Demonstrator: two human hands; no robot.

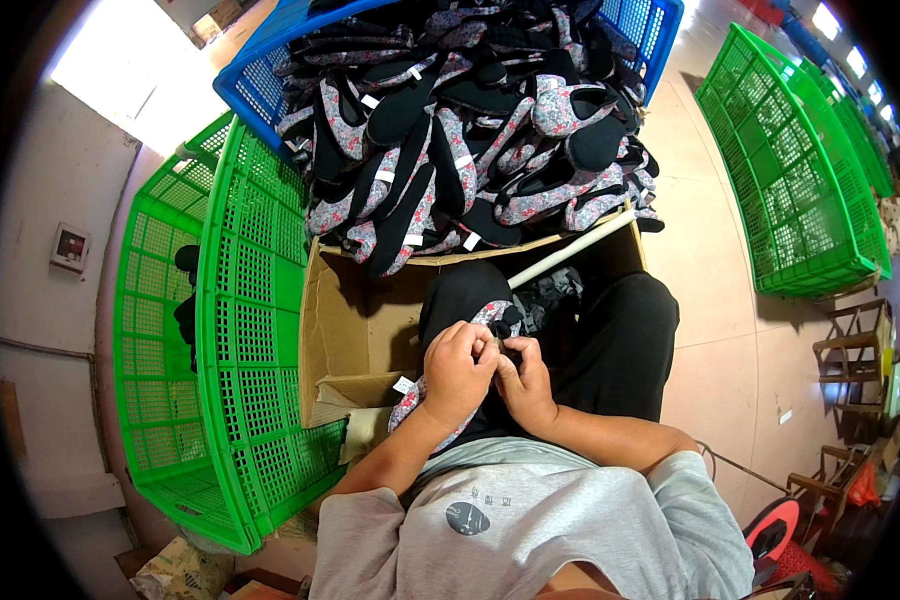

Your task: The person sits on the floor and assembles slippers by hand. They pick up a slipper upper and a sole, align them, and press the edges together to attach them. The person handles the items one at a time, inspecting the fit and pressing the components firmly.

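Observation:
A floral fabric shoe (494, 313) with black parts lies across my lap, its tagged end showing beside my left wrist. My left hand (458, 372) is closed over it, the fingertips pinched at a small black part. Close against them, the thumb and fingers of my right hand (528, 384) pinch the same dark spot. What exactly lies between the fingertips is too small to make out. Much of the shoe is hidden under my left hand and forearm.
Beyond my knees a heap of similar floral shoes (460, 150) fills a blue crate (260, 75). A cardboard box (335, 330) with a pale tube (570, 250) stands below it. Green crates (260, 330) rise at left, another green crate (790, 170) at right, near wooden stools (850, 350).

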